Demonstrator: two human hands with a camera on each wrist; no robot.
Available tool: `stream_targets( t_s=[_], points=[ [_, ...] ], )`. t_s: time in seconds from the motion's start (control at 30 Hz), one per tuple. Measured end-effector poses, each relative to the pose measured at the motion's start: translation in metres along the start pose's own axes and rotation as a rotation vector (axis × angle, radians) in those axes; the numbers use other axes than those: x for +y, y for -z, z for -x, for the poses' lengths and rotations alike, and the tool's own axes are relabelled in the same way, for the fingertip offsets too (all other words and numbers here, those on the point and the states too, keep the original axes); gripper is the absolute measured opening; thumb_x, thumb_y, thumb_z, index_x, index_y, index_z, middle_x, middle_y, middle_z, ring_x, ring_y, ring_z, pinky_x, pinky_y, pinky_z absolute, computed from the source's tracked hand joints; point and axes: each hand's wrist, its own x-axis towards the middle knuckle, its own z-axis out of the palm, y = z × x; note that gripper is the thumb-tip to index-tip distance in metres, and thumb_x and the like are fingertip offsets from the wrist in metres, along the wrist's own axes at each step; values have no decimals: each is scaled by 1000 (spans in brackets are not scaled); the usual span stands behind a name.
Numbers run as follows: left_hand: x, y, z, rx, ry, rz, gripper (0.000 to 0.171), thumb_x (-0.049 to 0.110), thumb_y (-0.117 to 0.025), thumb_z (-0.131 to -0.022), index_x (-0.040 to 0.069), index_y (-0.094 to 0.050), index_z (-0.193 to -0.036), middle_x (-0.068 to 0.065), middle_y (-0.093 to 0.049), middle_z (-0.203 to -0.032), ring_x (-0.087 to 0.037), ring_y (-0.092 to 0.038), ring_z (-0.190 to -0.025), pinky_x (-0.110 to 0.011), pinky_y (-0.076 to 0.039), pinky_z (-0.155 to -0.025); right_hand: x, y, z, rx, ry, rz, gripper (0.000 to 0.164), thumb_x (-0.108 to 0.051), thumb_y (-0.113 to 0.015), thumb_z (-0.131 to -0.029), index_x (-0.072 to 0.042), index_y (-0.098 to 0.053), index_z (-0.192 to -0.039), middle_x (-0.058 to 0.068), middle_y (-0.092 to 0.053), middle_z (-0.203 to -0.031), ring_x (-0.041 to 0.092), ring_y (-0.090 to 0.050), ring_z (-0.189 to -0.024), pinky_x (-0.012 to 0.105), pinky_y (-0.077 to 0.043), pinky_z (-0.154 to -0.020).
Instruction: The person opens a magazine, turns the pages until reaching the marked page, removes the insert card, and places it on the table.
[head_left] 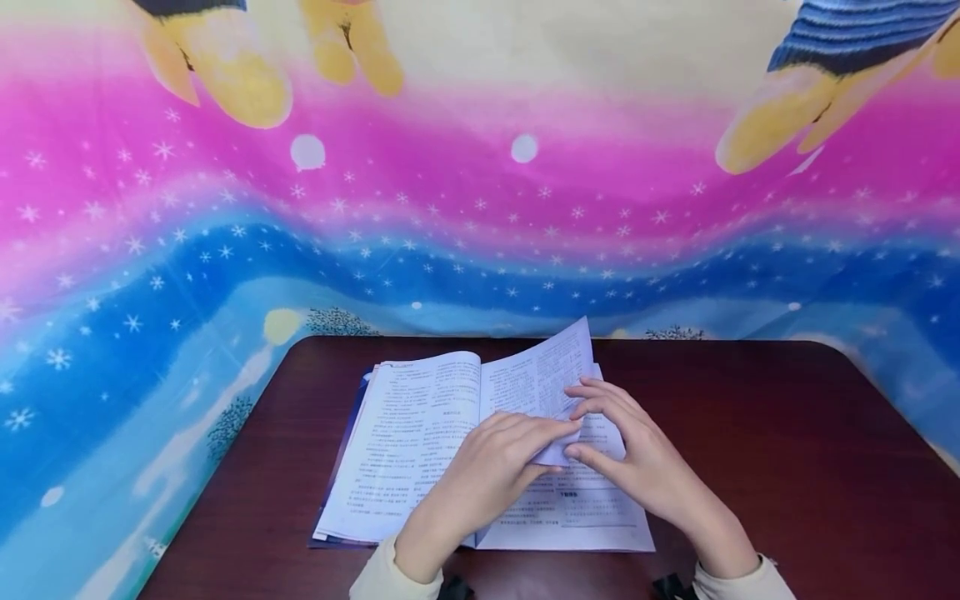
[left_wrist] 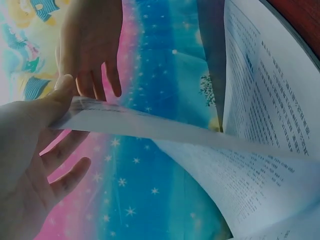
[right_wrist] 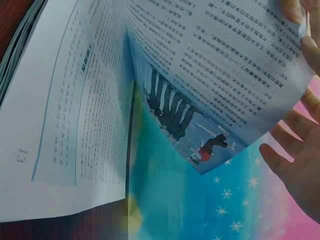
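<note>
On the head cam I've got my left hand [head_left: 498,458] pinching the edge of a raised page [head_left: 551,371], thumb below the fingers. My right hand [head_left: 637,450] is right beside those fingertips, kinda C-shaped, with a wide gap between thumb and fingers. The book [head_left: 397,433] lies spread beneath and left of my left fingers, one half running out under both hands. It's all on a dark wood table [head_left: 780,433], and past my fingertips there's a pink and blue snowflake backdrop [head_left: 480,217].

Left wrist cam: my left thumb is on top of the sheet, fingers underneath, a couple of them splayed loose. The right fingers hang just past that pinch. Printed pages sit off to the right of it.

Right wrist cam: fingertips nip the page edge top right, but the hands overlap so I can't tell whose. Loose fingers spread below them. Left of those, the sheet shows a picture of figures [right_wrist: 172,107], and further left is the page with a handwritten 13 [right_wrist: 21,155].
</note>
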Motion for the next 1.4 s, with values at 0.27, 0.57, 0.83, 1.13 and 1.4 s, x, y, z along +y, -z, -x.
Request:
stream_targets(
  t_s=[0.27, 0.57, 0.83, 1.13, 1.4],
  points=[
    [-4, 1, 3, -12, 24, -44, 46, 17, -65, -97, 25, -56, -142, 10, -63, -131, -7, -58, -119, -30, -44, -102, 3, 3, 2, 17, 21, 10, 53, -14, -83, -81, -12, -62, -129, 2, -56, -139, 22, -38, -139, 17, -21, -113],
    [-12, 8, -1, 19, 91, -116, 44, 19, -66, -97, 23, -59, -140, 8, -57, -140, -11, -54, -126, -34, -45, -102, -7, 20, -5, 56, 19, -67, 53, 0, -74, -86, -19, -59, -133, 3, -55, -140, 13, -42, -136, 14, -27, -109],
    [-22, 18, 15, 122, 177, -61, 45, 10, -67, -95, 21, -60, -138, 7, -60, -136, -12, -57, -123, -38, -48, -99, -6, 22, 7, 15, -43, -15, 44, -5, -72, -90, -18, -61, -130, 0, -59, -134, 12, -49, -128, 9, -28, -104],
    [-39, 34, 51, 122, 249, -101, 53, 11, -76, -88, 20, -60, -138, 3, -63, -133, -16, -60, -119, -41, -50, -97, 15, 33, 25, -82, -87, 159, 42, -13, -75, -89, -17, -63, -129, -3, -61, -129, 18, -55, -121, 6, -28, -100],
    [-56, 51, 91, 167, 343, -196, 48, 14, -77, -87, 19, -64, -133, 1, -65, -129, -20, -62, -117, -44, -52, -93, 35, 41, 40, -161, -134, 241, 39, -20, -72, -92, -24, -61, -129, -9, -61, -128, 15, -55, -120, 20, -40, -98]
  ],
)
